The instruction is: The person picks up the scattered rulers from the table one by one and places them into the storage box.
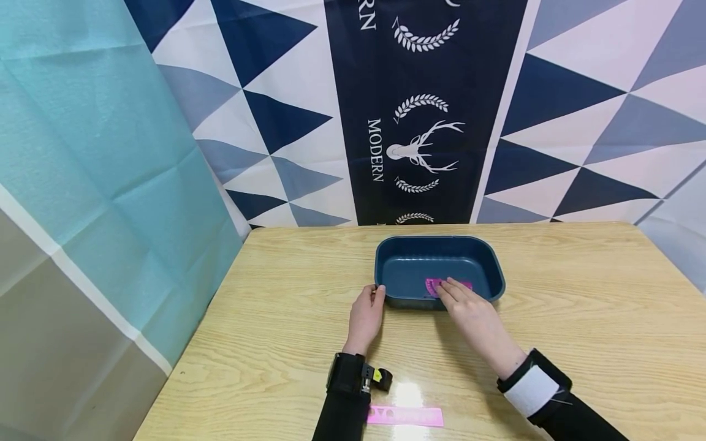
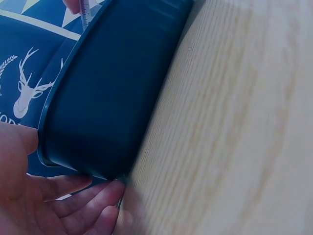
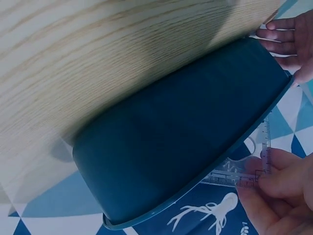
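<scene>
A dark blue rectangular tub (image 1: 441, 303) stands on the table. At its left front corner my left hand (image 1: 366, 315) holds it, thumb at the rim and fingers against the end wall, as the left wrist view shows. My right hand (image 1: 471, 315) reaches over the front rim. Between its thumb and fingers it pinches a see-through pink set square (image 1: 432, 286), whose scaled edges and round cut-out (image 3: 244, 149) show in the right wrist view. The fingers cover part of the set square in the head view.
A pink ruler (image 1: 408, 416) with cut-out shapes lies near the table's front, beside the left forearm. The wooden table (image 1: 276, 318) ends at a patterned cloth (image 1: 287, 122) behind. A light blue and grey cloth (image 1: 121, 184) hangs along the left side.
</scene>
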`<state>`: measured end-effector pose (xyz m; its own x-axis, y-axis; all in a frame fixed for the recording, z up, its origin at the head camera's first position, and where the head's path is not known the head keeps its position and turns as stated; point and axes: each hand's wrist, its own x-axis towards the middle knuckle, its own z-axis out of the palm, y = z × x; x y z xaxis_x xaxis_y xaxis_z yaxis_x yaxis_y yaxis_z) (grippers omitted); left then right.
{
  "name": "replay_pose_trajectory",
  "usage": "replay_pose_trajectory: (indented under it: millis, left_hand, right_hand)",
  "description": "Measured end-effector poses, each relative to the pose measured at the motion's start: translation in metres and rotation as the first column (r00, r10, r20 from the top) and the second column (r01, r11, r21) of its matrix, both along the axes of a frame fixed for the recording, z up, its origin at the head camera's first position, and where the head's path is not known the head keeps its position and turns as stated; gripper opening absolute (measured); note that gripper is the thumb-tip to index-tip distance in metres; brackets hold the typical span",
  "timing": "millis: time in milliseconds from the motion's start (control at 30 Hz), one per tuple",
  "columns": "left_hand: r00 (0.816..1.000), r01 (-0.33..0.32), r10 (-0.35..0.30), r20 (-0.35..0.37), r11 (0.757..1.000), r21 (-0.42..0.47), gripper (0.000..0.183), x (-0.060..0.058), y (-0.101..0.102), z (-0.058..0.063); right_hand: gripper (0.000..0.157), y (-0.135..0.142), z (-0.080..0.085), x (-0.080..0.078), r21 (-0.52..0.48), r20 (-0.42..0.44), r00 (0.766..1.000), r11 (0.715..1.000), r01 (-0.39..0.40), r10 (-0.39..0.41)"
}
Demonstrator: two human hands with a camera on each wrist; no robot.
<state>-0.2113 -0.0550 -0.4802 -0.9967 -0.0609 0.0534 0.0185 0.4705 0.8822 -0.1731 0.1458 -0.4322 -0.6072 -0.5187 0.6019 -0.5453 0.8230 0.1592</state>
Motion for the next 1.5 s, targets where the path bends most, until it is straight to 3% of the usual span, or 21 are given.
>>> replay_pose_trajectory:
  millis: [433,900,1133,1333,1500]
  left_hand:
    - [1.000,0.006,-0.006,-0.004,1.000,0.005,0.048,0.000,0.001,-0.001]
    - [1.000,0.003,-0.003,0.004,1.000,-0.006,0.048,0.000,0.000,-0.001]
    - [1.000,-0.002,0.002,0.007,1.000,-0.006,0.047,-0.003,0.001,-0.001]
    - [1.000,0.003,-0.003,0.000,1.000,-0.009,0.048,-0.002,0.001,-0.001]
    - [1.000,0.009,-0.009,0.005,1.000,-0.001,0.051,0.000,0.000,-0.001]
  right_hand:
    - [0.034,0.000,0.001,0.004,-0.029,0.003,0.999,0.999,-0.035,0.036]
    - [0.039,-0.005,0.001,0.020,-0.127,0.087,0.990,0.987,-0.102,0.113]
    - [0.035,-0.007,0.003,0.032,-0.190,0.154,0.976,0.974,-0.122,0.152]
    - [0.032,-0.008,-0.004,0.045,-0.178,0.168,0.966,0.970,-0.168,0.198]
    - [0.029,-0.009,-0.013,0.061,-0.163,0.241,0.935,0.961,-0.224,0.259]
